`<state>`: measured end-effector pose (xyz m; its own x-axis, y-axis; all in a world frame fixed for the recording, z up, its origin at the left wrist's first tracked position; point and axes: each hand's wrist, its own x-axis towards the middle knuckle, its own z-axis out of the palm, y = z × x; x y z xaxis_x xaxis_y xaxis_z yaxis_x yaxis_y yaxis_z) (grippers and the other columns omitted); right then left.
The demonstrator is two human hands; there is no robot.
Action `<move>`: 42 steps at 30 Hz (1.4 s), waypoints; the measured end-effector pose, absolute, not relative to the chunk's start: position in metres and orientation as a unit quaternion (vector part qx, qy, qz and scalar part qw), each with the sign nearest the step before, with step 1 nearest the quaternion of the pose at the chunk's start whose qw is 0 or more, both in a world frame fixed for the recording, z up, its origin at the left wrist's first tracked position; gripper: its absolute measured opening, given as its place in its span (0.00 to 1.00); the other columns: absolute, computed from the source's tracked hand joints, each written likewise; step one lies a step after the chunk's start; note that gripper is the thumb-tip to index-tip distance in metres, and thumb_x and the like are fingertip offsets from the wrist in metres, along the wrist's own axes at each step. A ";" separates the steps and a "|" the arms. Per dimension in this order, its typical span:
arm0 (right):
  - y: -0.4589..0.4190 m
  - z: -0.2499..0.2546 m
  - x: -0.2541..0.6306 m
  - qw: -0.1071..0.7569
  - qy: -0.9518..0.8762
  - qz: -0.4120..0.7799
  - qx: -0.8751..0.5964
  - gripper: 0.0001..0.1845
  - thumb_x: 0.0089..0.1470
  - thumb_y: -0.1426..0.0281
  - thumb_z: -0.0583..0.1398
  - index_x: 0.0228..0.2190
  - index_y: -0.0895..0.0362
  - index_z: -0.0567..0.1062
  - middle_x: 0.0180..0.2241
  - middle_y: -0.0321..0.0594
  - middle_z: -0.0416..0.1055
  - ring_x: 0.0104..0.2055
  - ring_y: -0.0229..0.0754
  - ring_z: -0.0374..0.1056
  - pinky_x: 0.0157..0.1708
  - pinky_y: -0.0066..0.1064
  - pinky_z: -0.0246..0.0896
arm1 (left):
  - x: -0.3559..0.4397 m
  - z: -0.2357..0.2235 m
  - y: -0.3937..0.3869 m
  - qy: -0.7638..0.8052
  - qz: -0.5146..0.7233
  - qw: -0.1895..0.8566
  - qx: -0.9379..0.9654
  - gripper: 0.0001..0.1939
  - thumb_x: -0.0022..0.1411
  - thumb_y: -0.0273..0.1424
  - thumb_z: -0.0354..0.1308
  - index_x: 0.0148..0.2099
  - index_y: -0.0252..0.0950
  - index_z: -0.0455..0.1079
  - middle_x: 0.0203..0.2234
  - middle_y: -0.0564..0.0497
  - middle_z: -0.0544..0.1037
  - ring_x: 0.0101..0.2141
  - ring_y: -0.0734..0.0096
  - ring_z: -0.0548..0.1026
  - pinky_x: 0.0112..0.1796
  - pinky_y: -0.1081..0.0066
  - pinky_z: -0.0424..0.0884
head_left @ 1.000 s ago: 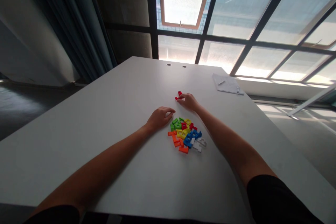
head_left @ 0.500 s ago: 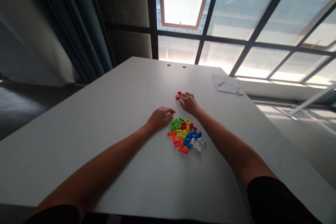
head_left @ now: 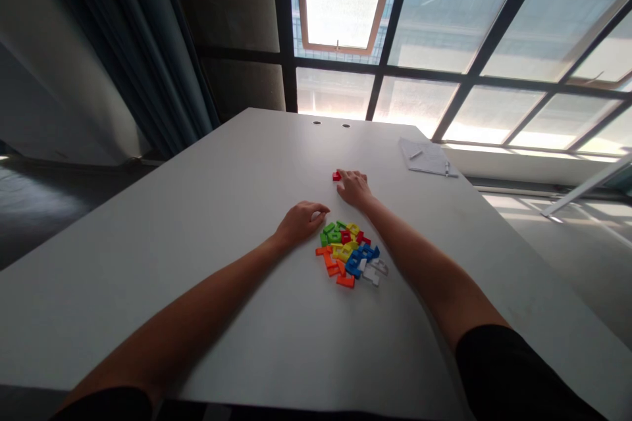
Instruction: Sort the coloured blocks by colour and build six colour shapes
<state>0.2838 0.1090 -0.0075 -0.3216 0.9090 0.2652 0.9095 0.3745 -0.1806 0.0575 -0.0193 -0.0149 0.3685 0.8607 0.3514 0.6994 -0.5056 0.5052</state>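
Observation:
My right hand reaches out over the far part of the white table. Its fingertips touch a small red plastic block lying there, while the thumb stays apart from it. The fingers partly cover this block. Nearer to me, my left hand rests on its side on the tabletop, fingers loosely curved and nothing visible in them. Beside it lies a loose pile of plastic blocks: green pieces, yellow pieces, red pieces, blue pieces, orange pieces and white pieces.
A sheet of paper with pens on it lies at the table's right edge. Two round cable holes sit near the far edge. Beyond stand large windows and a dark curtain on the left.
My right hand has shifted slightly away from me, its fingers now on the red block. Red parts that stood slightly apart now look closer together. The left hand and the pile stay put.

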 end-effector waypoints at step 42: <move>0.024 -0.020 0.417 0.248 -0.880 0.045 -0.402 0.17 0.66 0.75 0.60 0.46 0.52 0.89 0.51 0.49 0.87 0.54 0.55 0.80 0.62 0.50 0.71 | 0.058 -0.013 -0.023 0.324 0.233 0.166 0.902 0.27 0.81 0.50 0.55 0.70 0.44 0.79 0.64 0.44 0.84 0.67 0.51 0.77 0.71 0.50 0.70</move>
<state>0.4171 0.0237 -0.0205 -0.5544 0.7295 0.4006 0.6851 0.6733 -0.2779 0.0583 -0.0233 -0.0127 0.6820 0.6611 0.3127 0.5070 -0.7356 0.4494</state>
